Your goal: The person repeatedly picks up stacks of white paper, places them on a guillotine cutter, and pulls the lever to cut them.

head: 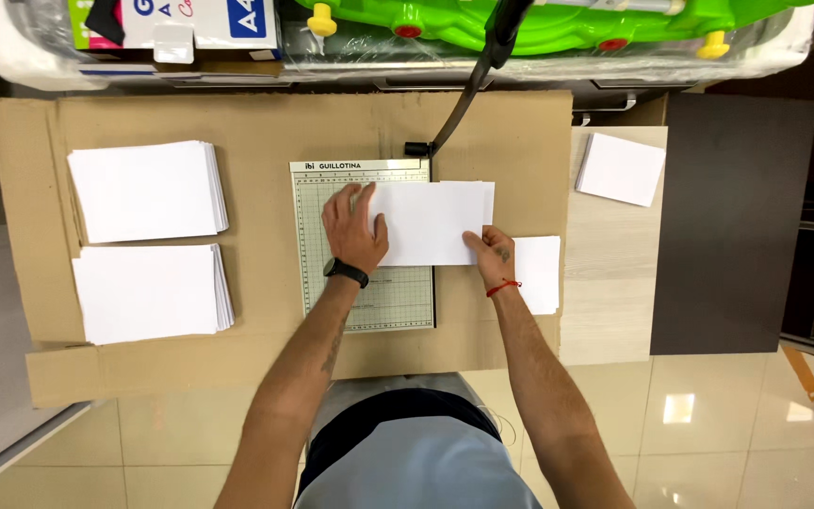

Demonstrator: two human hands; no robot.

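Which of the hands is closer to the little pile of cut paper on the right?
Right. The right hand lies at the edge of the cut paper pile, nearly touching it. The left hand presses the sheet farther left.

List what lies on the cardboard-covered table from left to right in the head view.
Two stacks of white paper sheets → left hand on green-gridded paper cutter → white paper sheet being held → right hand → cut white sheets → small white paper stack.
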